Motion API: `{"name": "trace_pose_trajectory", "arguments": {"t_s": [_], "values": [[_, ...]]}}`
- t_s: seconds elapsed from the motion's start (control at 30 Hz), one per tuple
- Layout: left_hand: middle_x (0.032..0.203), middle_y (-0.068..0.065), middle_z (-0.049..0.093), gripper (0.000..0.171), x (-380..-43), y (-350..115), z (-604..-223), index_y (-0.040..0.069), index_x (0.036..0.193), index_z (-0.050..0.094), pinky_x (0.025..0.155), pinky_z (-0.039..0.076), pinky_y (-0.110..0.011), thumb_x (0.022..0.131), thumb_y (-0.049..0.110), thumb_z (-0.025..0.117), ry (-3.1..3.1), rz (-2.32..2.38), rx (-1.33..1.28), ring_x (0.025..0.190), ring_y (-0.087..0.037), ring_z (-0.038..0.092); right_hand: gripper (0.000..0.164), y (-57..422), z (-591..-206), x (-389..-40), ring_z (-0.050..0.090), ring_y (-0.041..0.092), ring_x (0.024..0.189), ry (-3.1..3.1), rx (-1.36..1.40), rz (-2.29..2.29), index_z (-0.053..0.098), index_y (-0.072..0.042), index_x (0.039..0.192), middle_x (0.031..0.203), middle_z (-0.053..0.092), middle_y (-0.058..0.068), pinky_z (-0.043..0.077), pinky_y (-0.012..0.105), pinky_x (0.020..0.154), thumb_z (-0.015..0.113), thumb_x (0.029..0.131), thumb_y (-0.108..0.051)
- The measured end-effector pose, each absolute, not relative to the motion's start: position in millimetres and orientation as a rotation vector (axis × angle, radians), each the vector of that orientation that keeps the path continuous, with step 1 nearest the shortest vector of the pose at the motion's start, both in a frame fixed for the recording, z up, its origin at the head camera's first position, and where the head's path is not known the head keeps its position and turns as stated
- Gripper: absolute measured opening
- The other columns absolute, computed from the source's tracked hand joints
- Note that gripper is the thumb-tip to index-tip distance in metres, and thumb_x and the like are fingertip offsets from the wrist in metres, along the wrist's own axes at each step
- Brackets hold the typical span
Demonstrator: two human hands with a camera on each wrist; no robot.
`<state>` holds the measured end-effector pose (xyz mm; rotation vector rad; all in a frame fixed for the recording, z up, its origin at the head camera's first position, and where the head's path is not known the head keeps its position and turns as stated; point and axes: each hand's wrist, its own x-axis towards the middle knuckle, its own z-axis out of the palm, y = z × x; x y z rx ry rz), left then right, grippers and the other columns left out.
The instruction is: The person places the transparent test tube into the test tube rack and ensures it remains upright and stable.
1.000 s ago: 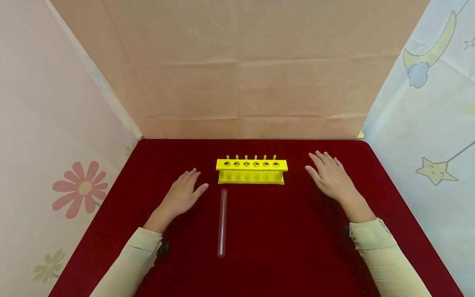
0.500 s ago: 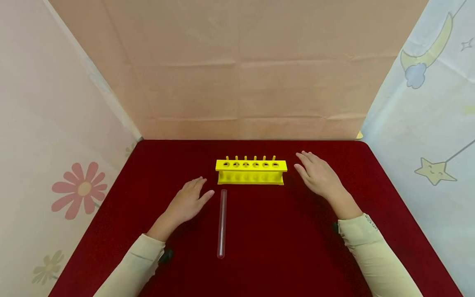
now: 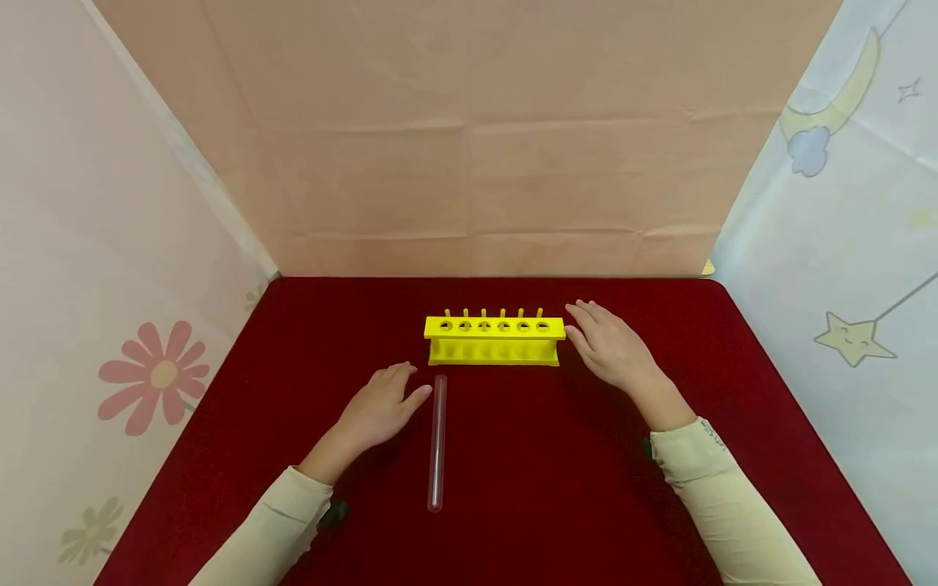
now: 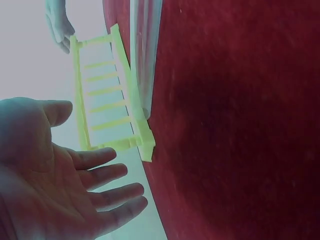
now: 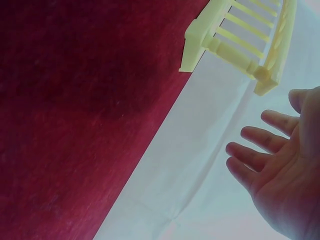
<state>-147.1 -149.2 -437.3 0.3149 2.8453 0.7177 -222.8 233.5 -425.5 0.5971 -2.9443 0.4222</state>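
Note:
A yellow test tube rack (image 3: 494,328) stands upright on the dark red table, a row of round holes along its top and short pegs behind them. In front of its left end lies a clear test tube (image 3: 437,443), pointing toward the person. My left hand (image 3: 377,407) is just left of the tube's far end, fingers extended and thumb apart, with nothing held. Beside the rack's right end is my right hand (image 3: 611,346), its fingers straight and close to the rack. In the right wrist view a gap shows between the rack (image 5: 232,55) and the fingers.
The red tabletop (image 3: 542,488) has a back edge against a tan paper wall (image 3: 469,163). A flower-printed panel (image 3: 164,228) borders the left side, and a panel with moon and star prints (image 3: 828,244) the right.
Both hands have moved inward: the left to the right and slightly nearer the person, toward the tube; the right leftward to the rack's end. Rack and tube have stayed in place.

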Motion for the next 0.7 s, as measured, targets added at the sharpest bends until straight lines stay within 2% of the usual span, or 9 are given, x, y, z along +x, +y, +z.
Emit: {"name": "trace_pose_trajectory", "arguments": {"t_s": [0.3,0.7], "values": [[0.151,-0.021,0.047,0.063,-139.9,-138.9,-439.9,-0.001,0.145,0.049,0.109,0.041,-0.056,0.102,0.043,0.056,2.857,0.714,0.349,0.139,-0.038,0.044,0.051,221.6,-425.9,-226.7,0.035,0.041,0.145,-2.958,0.637,0.402,0.043,0.0,0.15,0.155,0.041,0.024,0.028,0.054,0.119,0.044,0.108,-0.029],[0.14,-0.019,0.055,0.063,-135.1,-129.6,-447.9,-0.002,0.144,0.049,0.099,0.05,-0.051,0.102,0.043,0.057,2.862,0.668,0.349,0.126,-0.032,0.054,0.056,209.1,-430.1,-229.2,0.034,0.035,0.148,-3.012,0.631,0.4,0.037,0.0,0.154,0.158,0.038,0.021,0.028,0.05,0.12,0.04,0.108,-0.032]]}}
